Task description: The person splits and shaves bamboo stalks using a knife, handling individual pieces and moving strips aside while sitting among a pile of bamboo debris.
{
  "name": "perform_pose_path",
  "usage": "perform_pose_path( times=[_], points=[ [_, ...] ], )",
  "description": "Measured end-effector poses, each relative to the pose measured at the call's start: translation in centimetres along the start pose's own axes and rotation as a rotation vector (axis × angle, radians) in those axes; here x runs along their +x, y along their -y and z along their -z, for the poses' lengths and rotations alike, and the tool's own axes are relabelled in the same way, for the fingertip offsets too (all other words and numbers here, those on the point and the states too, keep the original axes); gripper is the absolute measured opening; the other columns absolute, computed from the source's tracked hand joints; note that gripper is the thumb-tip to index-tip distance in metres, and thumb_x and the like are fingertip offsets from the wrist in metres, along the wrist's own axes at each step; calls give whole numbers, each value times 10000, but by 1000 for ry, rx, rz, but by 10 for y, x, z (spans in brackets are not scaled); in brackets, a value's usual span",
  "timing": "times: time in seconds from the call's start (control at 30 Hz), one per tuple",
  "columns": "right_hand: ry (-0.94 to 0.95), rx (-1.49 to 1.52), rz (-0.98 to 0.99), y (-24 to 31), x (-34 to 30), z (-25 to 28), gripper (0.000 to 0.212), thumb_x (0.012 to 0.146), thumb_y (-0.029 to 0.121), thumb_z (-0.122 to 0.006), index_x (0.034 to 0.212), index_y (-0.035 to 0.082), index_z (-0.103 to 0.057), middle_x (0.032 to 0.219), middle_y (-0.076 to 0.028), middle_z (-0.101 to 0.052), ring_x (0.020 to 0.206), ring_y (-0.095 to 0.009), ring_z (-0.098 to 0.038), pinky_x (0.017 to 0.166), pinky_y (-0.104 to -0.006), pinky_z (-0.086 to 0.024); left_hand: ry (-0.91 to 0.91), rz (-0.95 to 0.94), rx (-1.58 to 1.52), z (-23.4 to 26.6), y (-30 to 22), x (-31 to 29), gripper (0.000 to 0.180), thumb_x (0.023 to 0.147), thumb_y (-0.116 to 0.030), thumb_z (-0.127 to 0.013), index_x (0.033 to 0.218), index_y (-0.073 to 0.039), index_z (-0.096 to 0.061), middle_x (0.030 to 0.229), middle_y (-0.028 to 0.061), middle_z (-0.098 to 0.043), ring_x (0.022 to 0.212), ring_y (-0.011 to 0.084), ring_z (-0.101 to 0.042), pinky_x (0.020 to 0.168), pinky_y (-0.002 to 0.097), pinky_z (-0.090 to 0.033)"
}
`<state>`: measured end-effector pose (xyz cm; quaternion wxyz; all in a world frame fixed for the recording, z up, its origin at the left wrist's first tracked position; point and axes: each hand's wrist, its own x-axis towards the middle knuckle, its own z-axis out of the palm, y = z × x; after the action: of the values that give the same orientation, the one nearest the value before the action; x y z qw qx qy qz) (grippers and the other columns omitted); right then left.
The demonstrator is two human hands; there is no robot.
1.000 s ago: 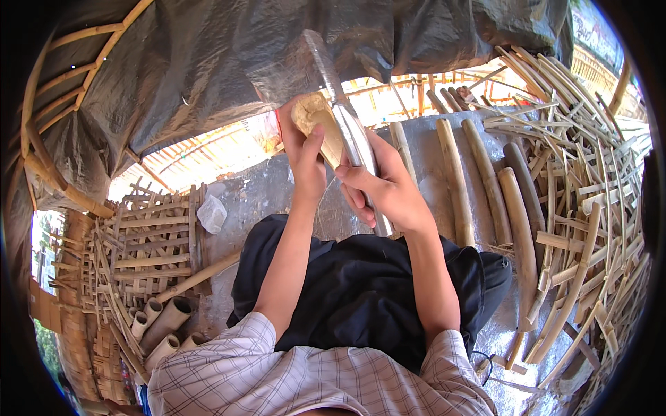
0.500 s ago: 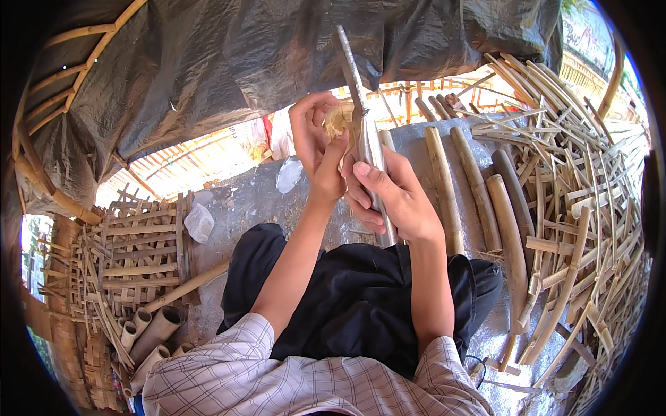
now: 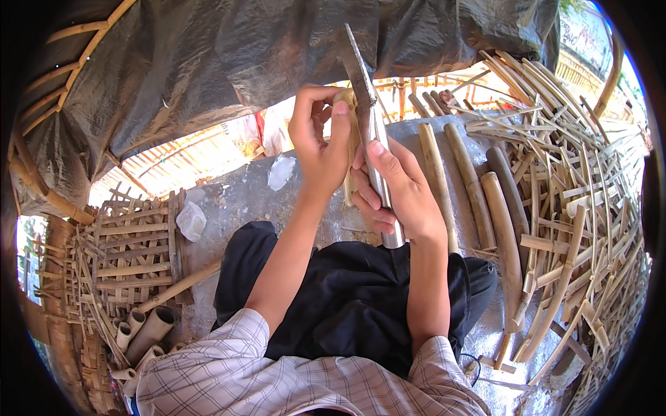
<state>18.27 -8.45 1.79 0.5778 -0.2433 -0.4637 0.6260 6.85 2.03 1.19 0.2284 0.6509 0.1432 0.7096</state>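
Note:
My left hand (image 3: 320, 145) grips a short pale bamboo piece (image 3: 349, 149) held upright in front of me. My right hand (image 3: 395, 194) is closed around the handle of a long metal knife (image 3: 366, 97), thumb pressed along its flat side. The blade points up and away and lies against the bamboo piece's right side. Both forearms rise from my lap, which is covered by black trousers (image 3: 354, 298).
Long bamboo poles (image 3: 472, 184) lie on the grey ground to the right, beside a heap of split bamboo strips (image 3: 590, 208). A woven bamboo lattice (image 3: 132, 249) and short bamboo tubes (image 3: 149, 329) sit at left. A dark tarpaulin (image 3: 243, 62) hangs ahead.
Both hands with the knife and bamboo piece have stayed together while the view shifted, and the blade now stands more upright against the piece.

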Motion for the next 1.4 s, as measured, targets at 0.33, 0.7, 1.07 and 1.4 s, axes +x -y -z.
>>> perform_pose_path(
  times=[0.33,0.7,1.07,1.4],
  points=[
    [-244,-294,189,-6,8,-5,319,1087,314,-506,945,30,-474,576,-10,-446,390,-78,-370,346,-266,-305,60,54,145,-7,-5,18,91,951,-43,-643,998,34,-656,900,108,-718,830,143,-692,714,296,-566],
    [-206,-139,121,0,6,8,395,1096,401,-453,941,38,-469,586,-20,-431,401,-78,-373,341,-256,-281,174,152,209,-9,-12,23,140,1003,-128,-630,1048,3,-647,966,83,-717,917,124,-678,740,271,-544],
    [-208,-61,43,-4,4,-10,403,1087,435,-457,954,55,-461,584,-27,-416,368,-73,-317,315,-252,-244,135,129,251,-1,-5,29,107,998,-98,-604,1037,-1,-627,930,103,-720,899,141,-687,716,290,-569],
    [-237,-130,15,-20,17,-11,410,1084,433,-478,939,50,-451,586,-32,-417,385,-84,-345,328,-261,-262,52,86,328,4,33,57,119,999,-109,-615,995,8,-637,869,94,-713,827,140,-663,765,304,-513]
  ],
)
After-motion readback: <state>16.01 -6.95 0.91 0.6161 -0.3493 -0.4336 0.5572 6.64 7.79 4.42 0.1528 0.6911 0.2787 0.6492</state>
